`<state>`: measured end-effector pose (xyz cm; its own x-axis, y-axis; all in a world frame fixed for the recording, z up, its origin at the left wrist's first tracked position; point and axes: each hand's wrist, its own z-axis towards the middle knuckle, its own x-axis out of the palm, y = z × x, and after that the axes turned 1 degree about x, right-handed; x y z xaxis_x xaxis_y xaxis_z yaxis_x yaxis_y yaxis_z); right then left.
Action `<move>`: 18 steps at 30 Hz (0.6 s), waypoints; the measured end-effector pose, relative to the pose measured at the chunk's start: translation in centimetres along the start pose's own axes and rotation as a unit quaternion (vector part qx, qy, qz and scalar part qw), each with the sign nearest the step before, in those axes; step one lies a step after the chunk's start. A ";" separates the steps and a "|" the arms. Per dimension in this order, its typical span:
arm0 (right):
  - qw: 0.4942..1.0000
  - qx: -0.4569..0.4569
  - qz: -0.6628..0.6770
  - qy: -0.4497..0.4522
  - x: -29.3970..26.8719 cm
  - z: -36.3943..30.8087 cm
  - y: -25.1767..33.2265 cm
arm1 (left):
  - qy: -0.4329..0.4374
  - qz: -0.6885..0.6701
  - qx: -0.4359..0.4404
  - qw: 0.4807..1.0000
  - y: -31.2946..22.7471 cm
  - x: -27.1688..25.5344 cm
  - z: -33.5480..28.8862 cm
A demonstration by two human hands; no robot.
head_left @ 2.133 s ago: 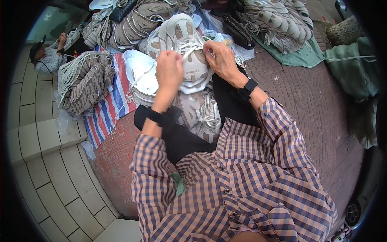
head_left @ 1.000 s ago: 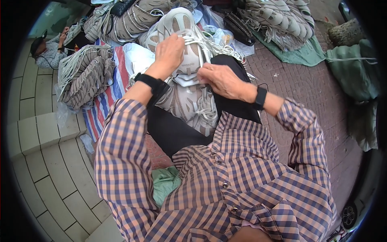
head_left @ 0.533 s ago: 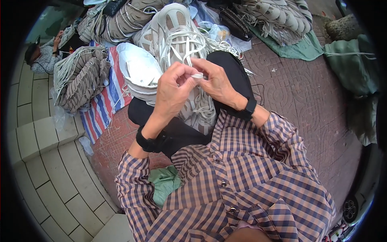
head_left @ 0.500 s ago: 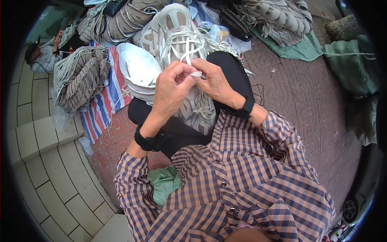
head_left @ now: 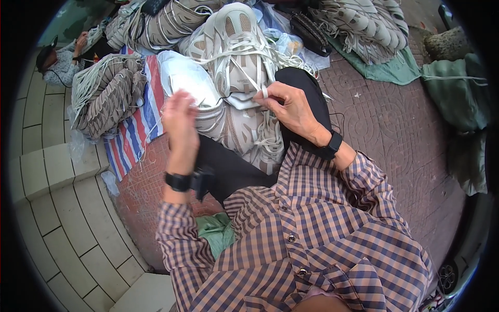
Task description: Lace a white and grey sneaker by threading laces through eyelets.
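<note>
A grey-and-beige shoe upper [head_left: 236, 26], laced in white, lies toe-away on a stack of similar uppers [head_left: 239, 125] between my knees. My right hand [head_left: 291, 106] pinches the end of a white shoelace [head_left: 264, 92] at the upper's near right edge; the lace runs taut up toward its eyelets. To the left, my left hand [head_left: 180, 125] is smeared by motion, above the near edge of a white plastic-lined bundle [head_left: 182, 73]. Whether its fingers hold anything is not visible. More loose laces [head_left: 269, 140] hang over the stack on the right.
Bundles of uppers lie at the left [head_left: 112, 96], far left and far right [head_left: 369, 31]. A striped sheet [head_left: 122, 156] and a green sack [head_left: 400, 70] spread on the paving. Another person [head_left: 60, 65] sits far left. A tiled step [head_left: 57, 171] borders the left side.
My hands were together over the upper, fingering a lace tip. My left hand has moved left, away from it; my right hand has shifted slightly right, keeping the lace.
</note>
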<state>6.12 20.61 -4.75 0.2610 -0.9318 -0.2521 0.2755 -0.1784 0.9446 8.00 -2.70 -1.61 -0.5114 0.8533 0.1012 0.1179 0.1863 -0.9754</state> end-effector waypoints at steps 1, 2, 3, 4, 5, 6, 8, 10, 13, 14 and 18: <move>1.000 0.001 -0.002 0.000 0.0 -0.2 0.4 | 0.086 0.051 0.009 0.995 1.2 1.1 -1.8; 1.000 -0.012 0.010 -0.006 0.0 -0.2 0.7 | 0.156 0.132 0.073 0.976 1.6 2.8 -3.4; 0.999 -0.026 0.024 -0.011 0.0 -0.2 1.2 | 0.221 0.212 0.138 0.942 1.7 4.3 -4.7; 0.999 -0.031 0.023 -0.007 0.2 -0.1 1.7 | 0.203 0.220 0.176 0.938 2.4 5.2 -5.2; 0.999 -0.033 0.011 -0.001 -0.1 -0.3 2.3 | 0.189 0.227 0.212 0.932 2.8 6.1 -5.5; 0.999 -0.035 -0.001 0.004 -0.3 -0.5 2.8 | 0.188 0.224 0.214 0.932 3.0 6.7 -5.6; 0.999 -0.036 -0.013 -0.003 -0.9 -1.0 3.6 | 0.176 0.266 0.365 0.875 3.1 7.6 -5.8; 0.998 -0.045 -0.031 -0.009 -1.3 -1.4 3.0 | 0.138 0.263 0.363 0.883 3.7 7.2 -5.6; 0.983 -0.155 -0.102 0.008 -1.4 -1.7 2.1 | 0.034 0.228 0.364 0.902 2.5 6.4 -3.8; 0.973 -0.192 -0.123 0.042 -1.5 -1.7 2.4 | 0.099 0.287 0.461 0.834 1.1 6.7 -2.9; 0.962 -0.222 -0.146 0.064 -0.3 -1.5 2.4 | 0.295 0.515 0.552 0.586 -1.4 7.4 -0.5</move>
<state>8.06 20.94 -2.74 0.2159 -0.8111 -0.5436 0.7146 -0.2481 0.6541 4.52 3.62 0.59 -0.2317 0.3165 -0.9199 -0.6831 -0.7261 -0.0778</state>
